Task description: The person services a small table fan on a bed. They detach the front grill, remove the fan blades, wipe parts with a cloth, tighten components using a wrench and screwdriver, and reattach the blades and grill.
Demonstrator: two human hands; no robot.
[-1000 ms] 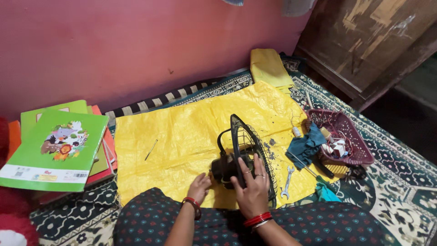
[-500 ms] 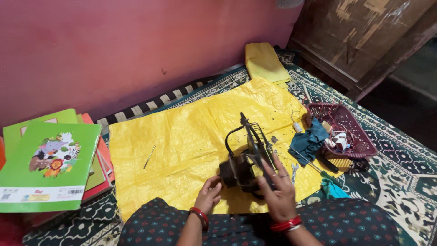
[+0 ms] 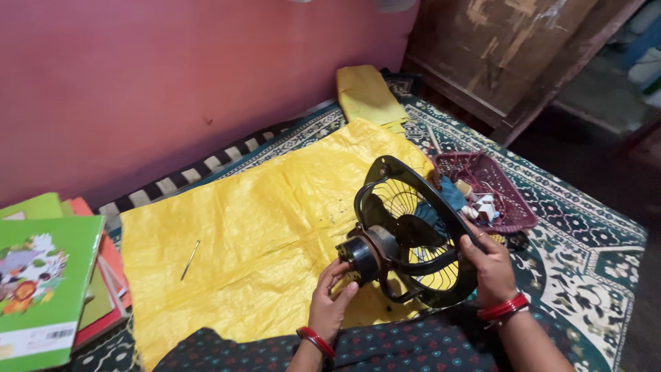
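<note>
Two hands clenched on black fan (image 3: 413,234): left hand (image 3: 330,303) at motor, right hand (image 3: 492,265) on grille rim.

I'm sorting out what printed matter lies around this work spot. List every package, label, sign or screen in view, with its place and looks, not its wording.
Green picture book with cartoon animals on its cover: far left, top of a stack, flat and rectangular.
White barcode label strip: along that cover's bottom edge, narrow, with black bars.
Small white packets: inside the maroon plastic basket, right of the fan; too small to describe further.
No signs or screens in view.
</note>
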